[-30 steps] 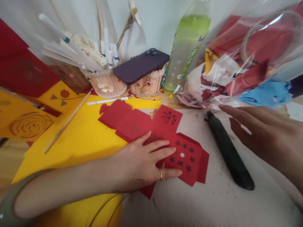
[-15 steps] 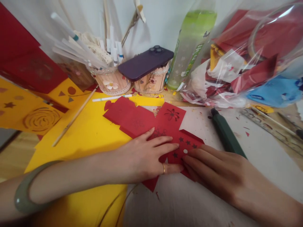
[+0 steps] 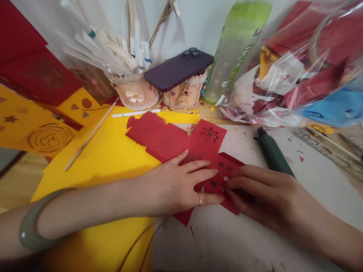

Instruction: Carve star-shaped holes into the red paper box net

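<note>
A red paper cutout (image 3: 176, 141) made of joined square panels lies flat, with a flower shape and several small stars cut into it. My left hand (image 3: 181, 185) rests on it with fingers spread, palm down, pressing its middle. At the panel with the stars, my right hand (image 3: 269, 196) is closed in a pinch, its fingertips against the paper. Whatever it pinches, if anything, is hidden by the fingers. A small white round dot (image 3: 226, 178) shows just beyond those fingertips. Yellow paper (image 3: 113, 158) lies under my left forearm.
Behind the cutout, a dark phone (image 3: 178, 71) rests on a decorated wooden pot (image 3: 184, 94). A green-topped bottle (image 3: 235, 56) and a clear bag of paper scraps (image 3: 306, 87) stand at the back. A dark green pen-like tool (image 3: 273, 153) lies right; a wooden stick (image 3: 92, 134) lies left.
My right hand's fingers have drawn into a tighter pinch and the wrist has lifted a little. My left hand stays flat on the red paper. The view has shifted slightly.
</note>
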The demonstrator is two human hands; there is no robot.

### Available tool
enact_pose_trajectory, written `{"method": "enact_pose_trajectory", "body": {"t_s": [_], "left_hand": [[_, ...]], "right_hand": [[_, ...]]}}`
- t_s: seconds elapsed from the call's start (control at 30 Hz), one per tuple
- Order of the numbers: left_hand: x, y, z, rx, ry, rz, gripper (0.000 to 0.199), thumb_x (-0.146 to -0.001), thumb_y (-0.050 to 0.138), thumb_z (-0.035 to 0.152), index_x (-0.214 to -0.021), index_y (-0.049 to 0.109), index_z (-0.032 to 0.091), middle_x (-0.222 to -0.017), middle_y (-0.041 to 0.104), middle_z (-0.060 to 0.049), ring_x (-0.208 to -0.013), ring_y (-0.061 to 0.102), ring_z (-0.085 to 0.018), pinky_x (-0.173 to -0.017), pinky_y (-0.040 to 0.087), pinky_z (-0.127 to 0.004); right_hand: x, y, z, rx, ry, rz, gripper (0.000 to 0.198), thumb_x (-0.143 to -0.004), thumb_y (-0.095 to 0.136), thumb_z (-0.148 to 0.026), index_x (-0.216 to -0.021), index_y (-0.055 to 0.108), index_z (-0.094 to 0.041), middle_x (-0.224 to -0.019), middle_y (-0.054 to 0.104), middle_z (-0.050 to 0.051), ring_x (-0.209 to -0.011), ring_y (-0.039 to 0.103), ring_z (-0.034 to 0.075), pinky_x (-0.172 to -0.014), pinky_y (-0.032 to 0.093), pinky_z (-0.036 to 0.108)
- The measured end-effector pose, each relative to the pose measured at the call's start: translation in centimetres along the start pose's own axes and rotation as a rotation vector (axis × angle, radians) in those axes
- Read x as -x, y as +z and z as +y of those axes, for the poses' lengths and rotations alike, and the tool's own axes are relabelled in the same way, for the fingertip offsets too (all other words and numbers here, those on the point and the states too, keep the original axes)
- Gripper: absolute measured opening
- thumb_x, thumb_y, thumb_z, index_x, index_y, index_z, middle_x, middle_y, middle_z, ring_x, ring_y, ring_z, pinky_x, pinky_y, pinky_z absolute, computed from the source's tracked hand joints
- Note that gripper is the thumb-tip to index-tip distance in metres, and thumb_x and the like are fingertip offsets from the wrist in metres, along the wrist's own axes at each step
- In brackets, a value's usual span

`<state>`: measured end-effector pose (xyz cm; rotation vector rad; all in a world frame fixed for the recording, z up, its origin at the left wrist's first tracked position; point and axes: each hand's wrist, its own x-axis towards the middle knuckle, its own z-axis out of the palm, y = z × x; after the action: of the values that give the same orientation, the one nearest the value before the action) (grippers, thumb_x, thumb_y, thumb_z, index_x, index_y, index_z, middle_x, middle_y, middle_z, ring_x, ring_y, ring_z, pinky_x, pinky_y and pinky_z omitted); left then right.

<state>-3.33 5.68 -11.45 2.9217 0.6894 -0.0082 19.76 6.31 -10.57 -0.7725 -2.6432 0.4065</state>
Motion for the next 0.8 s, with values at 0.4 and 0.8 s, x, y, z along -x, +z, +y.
{"method": "enact_pose_trajectory", "body": {"t_s": [0.4,0.8], "left_hand": [[-0.01,-0.07,-0.01,0.018,0.000,-0.026,0.036,-0.095,0.044,0.027,-0.130,0.046,0.037,-0.143,0.038,-0.011,-0.134,0.032,-0.030,-0.099,0.034,-0.062],[0.10,0.06,0.03,0.005,-0.004,-0.017,0.037,-0.095,0.042,0.026,-0.132,0.044,0.027,-0.140,0.043,-0.012,-0.130,0.038,-0.031,-0.099,0.035,-0.061]], "right_hand": [[0.20,-0.28,-0.29,-0.137,0.105,-0.009,0.015,-0.083,0.048,-0.009,-0.090,0.060,-0.016,-0.075,0.060,0.004,-0.064,0.058,0.014,-0.054,0.046,0.025],[-0.06,-0.84,-0.05,-0.297,0.173,-0.010,0.023,-0.082,0.047,-0.005,-0.083,0.067,-0.016,-0.072,0.061,0.003,-0.063,0.059,0.011,-0.054,0.047,0.022]]}}
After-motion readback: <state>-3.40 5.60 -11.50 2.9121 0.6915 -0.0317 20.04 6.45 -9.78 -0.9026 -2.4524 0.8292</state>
